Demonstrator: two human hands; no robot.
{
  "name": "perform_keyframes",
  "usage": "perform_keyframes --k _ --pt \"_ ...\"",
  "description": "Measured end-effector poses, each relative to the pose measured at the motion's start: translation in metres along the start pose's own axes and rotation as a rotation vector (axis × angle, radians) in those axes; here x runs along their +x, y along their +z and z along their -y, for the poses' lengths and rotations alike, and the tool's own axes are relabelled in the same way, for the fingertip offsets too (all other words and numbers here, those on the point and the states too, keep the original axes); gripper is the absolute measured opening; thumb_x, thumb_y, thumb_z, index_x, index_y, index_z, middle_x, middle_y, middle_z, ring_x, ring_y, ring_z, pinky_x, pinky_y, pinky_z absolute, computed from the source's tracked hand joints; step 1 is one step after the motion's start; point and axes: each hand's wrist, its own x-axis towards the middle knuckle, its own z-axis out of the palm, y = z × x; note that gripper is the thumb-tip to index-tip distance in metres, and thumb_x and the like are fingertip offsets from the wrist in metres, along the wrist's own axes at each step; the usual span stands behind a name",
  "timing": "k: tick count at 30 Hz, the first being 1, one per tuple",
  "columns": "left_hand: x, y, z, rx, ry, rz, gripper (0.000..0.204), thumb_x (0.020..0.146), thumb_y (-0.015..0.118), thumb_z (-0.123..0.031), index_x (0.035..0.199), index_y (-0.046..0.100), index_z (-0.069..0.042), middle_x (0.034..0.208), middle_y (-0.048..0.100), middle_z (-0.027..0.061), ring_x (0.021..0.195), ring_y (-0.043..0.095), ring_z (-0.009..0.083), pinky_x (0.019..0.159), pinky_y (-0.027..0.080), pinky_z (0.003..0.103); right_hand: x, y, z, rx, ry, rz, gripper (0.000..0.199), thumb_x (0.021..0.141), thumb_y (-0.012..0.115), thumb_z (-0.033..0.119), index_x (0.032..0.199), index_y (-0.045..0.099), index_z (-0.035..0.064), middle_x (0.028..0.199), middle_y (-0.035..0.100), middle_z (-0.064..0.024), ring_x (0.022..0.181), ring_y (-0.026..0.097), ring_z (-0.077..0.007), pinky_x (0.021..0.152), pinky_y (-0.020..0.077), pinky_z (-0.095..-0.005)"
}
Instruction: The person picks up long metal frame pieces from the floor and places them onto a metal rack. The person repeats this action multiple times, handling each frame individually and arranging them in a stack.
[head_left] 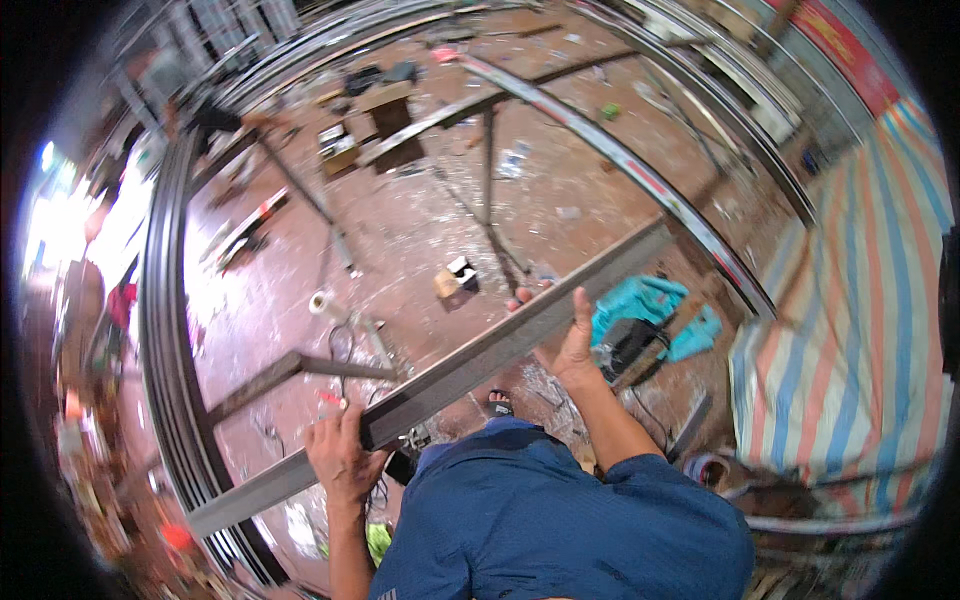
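You have both hands on a long grey metal bar [460, 368], set well apart along it. The bar slants from the lower left of the frame to right of centre. Your left hand [342, 455] is clamped around its lower-left stretch; your right hand [572, 350] holds it near mid-frame, fingertips showing past the far edge and thumb raised on the near side. The bar's lower-left end overlaps the dark profiles [165, 300] running down the left; you cannot tell here whether they touch. Just right of your right hand, a teal cloth or bag [612, 300] lies on the floor [400, 230]. A striped sheet [840, 350] fills the right side, and a small box [450, 284] sits near the centre.
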Motion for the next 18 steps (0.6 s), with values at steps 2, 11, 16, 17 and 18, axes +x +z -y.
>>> perform_keyframes --k 2,11,16,17,18 --pt "0.034 0.008 -0.001 -0.003 0.095 -0.014 0.079 0.062 0.097 -0.046 0.127 0.066 -0.011 0.109 0.068 0.0124 0.099 0.063 0.0348 0.092 0.044 0.048 0.004 0.001 0.022 0.04 -0.056 0.042 0.061 0.094 0.073 0.061 0.129 0.066 0.0114 0.13 0.07 -0.0225 0.124 0.066 -0.0453 0.11 0.0519 -0.059" --pt "0.19 0.083 -0.016 -0.072 0.432 0.013 0.08 0.056 0.1 -0.031 0.126 0.066 -0.015 0.115 0.068 0.0098 0.109 0.064 0.0325 0.098 0.045 0.05 -0.011 -0.014 0.081 0.093 -0.424 -0.082 0.062 0.094 0.073 0.057 0.141 0.064 0.0176 0.14 0.066 -0.0211 0.129 0.063 -0.0453 0.113 0.0489 -0.0615" --pt "0.282 0.12 -0.034 -0.182 0.608 0.081 0.076 0.058 0.099 -0.035 0.124 0.068 -0.017 0.114 0.068 0.0085 0.108 0.064 0.0312 0.099 0.044 0.052 -0.003 -0.029 0.086 0.099 -0.588 -0.273 0.068 0.096 0.069 0.061 0.145 0.059 0.016 0.144 0.064 -0.0207 0.134 0.059 -0.0451 0.114 0.0485 -0.0607" --pt "0.298 0.126 -0.033 -0.184 0.636 0.084 0.076 0.058 0.099 -0.037 0.124 0.068 -0.017 0.113 0.068 0.0082 0.108 0.064 0.0311 0.099 0.044 0.051 0.002 -0.026 0.084 0.101 -0.622 -0.3 0.068 0.096 0.069 0.061 0.144 0.059 0.0149 0.144 0.064 -0.0206 0.133 0.06 -0.0451 0.114 0.049 -0.0602" --pt "0.316 0.136 -0.035 -0.191 0.671 0.083 0.075 0.059 0.099 -0.038 0.125 0.068 -0.017 0.113 0.068 0.0079 0.107 0.064 0.031 0.099 0.044 0.051 0.008 -0.026 0.083 0.09 -0.639 -0.289 0.069 0.096 0.069 0.062 0.143 0.059 0.0132 0.144 0.064 -0.0206 0.132 0.06 -0.0445 0.114 0.0493 -0.0591"
